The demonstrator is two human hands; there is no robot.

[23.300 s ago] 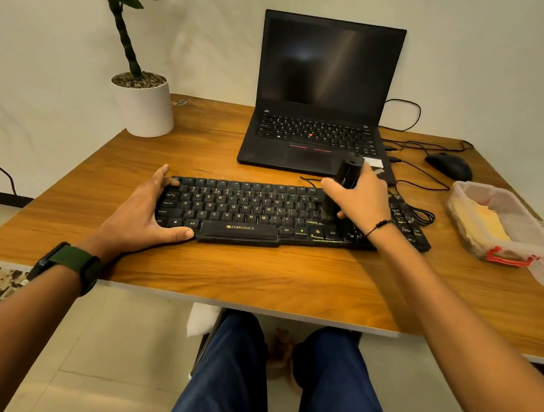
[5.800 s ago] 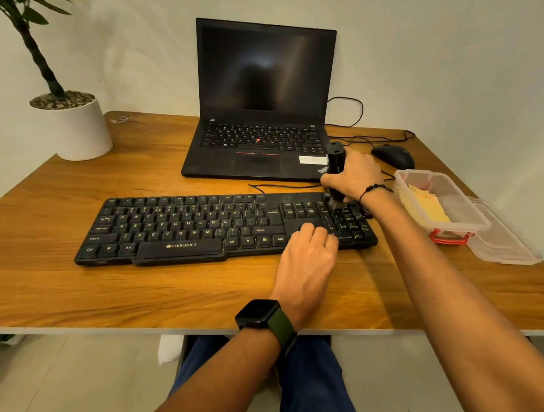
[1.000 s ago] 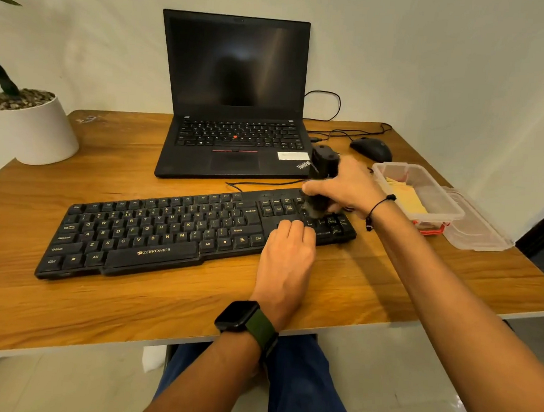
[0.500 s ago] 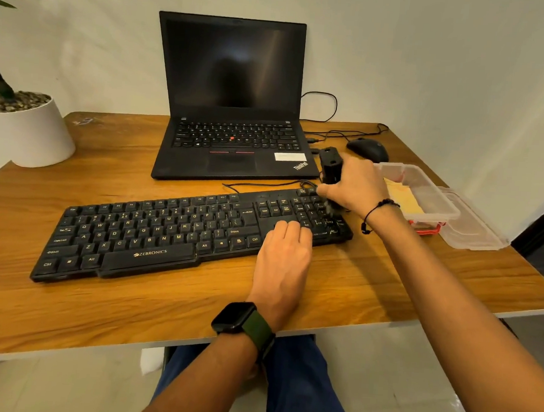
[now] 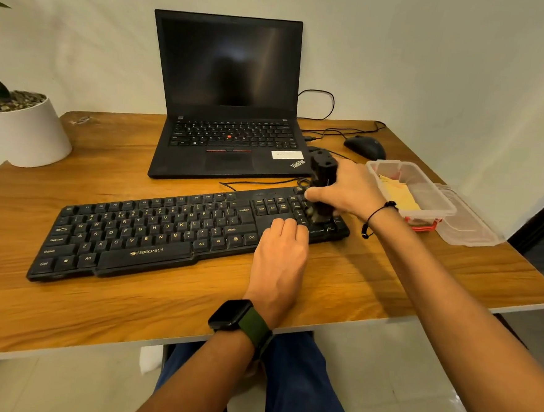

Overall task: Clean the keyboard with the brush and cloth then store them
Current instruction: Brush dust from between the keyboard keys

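Brush (image 5: 322, 174): black, stubby, held upright w/ bristle end down on the numpad at the right end of the keyboard (image 5: 153, 229). Bristles look blurred, mostly hidden by fingers.

Right hand (image 5: 345, 191) grips the brush handle, fingers + thumb curled round its lower part; black cord bracelet on that wrist.

Left hand (image 5: 281, 254) lies palm-down at 7 o'clock from the brush, fingers straight and together, tips pressing on the keys just left of the numpad, heel of hand on the table (image 5: 388, 278). Holds nothing. Smartwatch (image 5: 232, 314) w/ green strap on that wrist.

Keyboard is black, ZEBRONICS on the front lip, lying slightly skewed on the wooden table, right end farther from the person than the left. Its cable runs off the back edge toward 12 o'clock.

Cloth (image 5: 397, 195): yellow, folded, inside the clear plastic box (image 5: 426, 191) at 3 o'clock from the brush, close to the right hand. Box has red clips; its clear lid (image 5: 469, 223) lies beside it on the right, touching or nearly so.

Beyond the keyboard at 12 o'clock: open black laptop (image 5: 229, 106), screen dark. Black mouse (image 5: 365, 147) at 1 o'clock, behind the box, cables trailing toward the wall. White plant pot (image 5: 25, 130) at 10 o'clock, far left table corner, only stem + 2 or so leaf tips in view.
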